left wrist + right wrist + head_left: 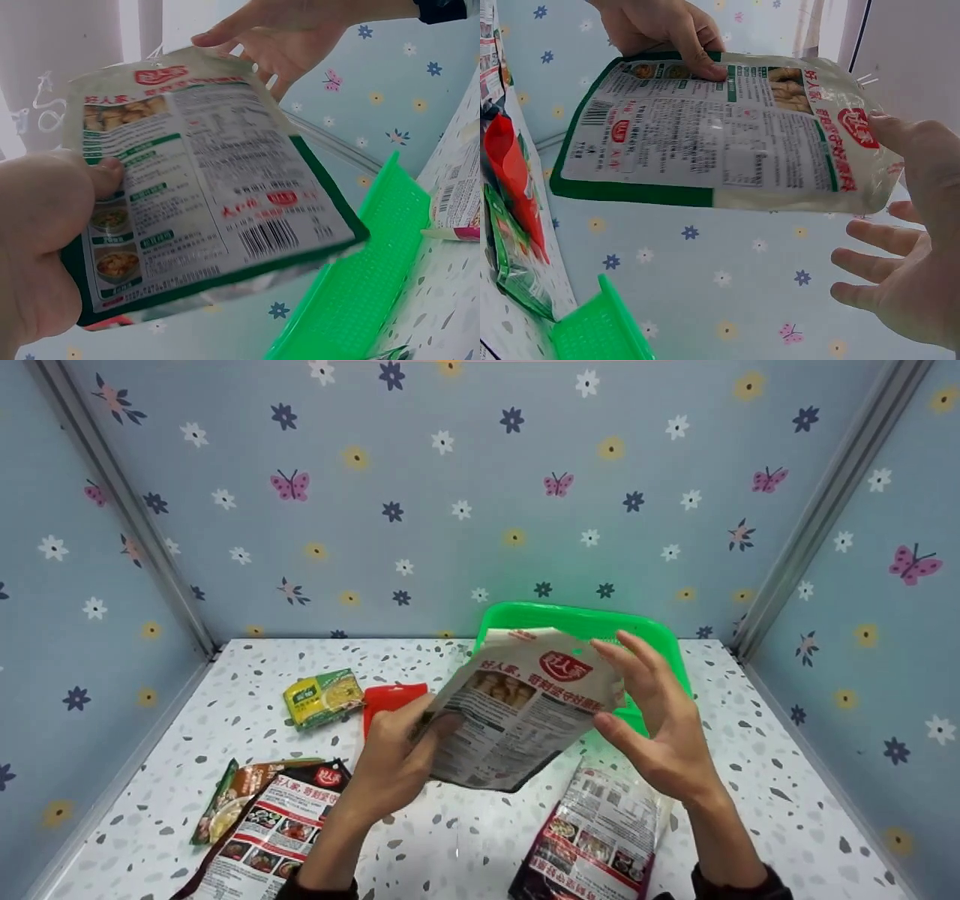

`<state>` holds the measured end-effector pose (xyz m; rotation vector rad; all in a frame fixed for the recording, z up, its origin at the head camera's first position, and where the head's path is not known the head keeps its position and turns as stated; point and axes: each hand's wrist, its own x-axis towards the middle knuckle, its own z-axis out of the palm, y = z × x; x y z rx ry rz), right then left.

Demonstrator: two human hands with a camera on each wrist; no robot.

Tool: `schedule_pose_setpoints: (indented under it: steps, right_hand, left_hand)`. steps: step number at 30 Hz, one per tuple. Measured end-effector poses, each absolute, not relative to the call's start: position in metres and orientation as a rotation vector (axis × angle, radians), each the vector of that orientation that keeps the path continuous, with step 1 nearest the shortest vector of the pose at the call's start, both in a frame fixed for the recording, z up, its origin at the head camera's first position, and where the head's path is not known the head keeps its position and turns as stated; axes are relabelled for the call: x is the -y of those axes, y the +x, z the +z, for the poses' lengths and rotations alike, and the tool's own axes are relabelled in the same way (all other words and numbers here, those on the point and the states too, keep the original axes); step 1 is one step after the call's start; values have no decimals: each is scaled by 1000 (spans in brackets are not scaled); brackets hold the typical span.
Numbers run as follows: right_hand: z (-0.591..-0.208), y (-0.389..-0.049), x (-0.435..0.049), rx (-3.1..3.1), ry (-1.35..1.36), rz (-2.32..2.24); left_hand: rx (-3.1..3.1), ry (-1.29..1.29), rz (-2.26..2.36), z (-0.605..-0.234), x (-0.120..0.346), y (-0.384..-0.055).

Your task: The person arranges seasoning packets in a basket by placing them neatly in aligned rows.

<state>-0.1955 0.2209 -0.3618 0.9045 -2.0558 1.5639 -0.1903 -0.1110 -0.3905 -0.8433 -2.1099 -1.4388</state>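
My left hand (394, 765) grips a food seasoning pouch (517, 735) by its side edge, thumb on the printed face. The pouch is tilted up in front of me, with red lettering, a food photo and small text showing. The left wrist view shows its green border and a barcode (268, 238) near the bottom corner. My right hand (664, 727) is at the opposite top corner, fingers spread and fairly straight. In the right wrist view its thumb (900, 131) overlaps the pouch's top end, while the other fingers stand apart below it.
Behind the pouch stands a green plastic basket (577, 619). A purple-edged pouch (592, 840) lies near right. On the left are a dark-edged pouch (277, 825), a brown-green packet (229, 810), a yellow-green packet (322, 699) and a red packet (390, 699). Patterned panels surround the speckled table (427, 847).
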Motion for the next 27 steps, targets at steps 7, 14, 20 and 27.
schedule_pose_setpoints:
  steps: [7, 14, 20, 27]
  right_hand:
    - [-366, -198, -217, 1941, 1004, 1877]
    - [-369, -196, -209, 1945, 1060, 1954]
    - [-372, -197, -202, 1930, 1193, 1951]
    - [-376, -196, -196, 1969, 1271, 1991]
  left_hand:
    - [2055, -661, -1732, -387, 105, -184]
    - [1954, -522, -1907, -384, 96, -179]
    - [1865, -485, -1931, -385, 91, -178]
    - [1823, -450, -1953, -385, 87, -174]
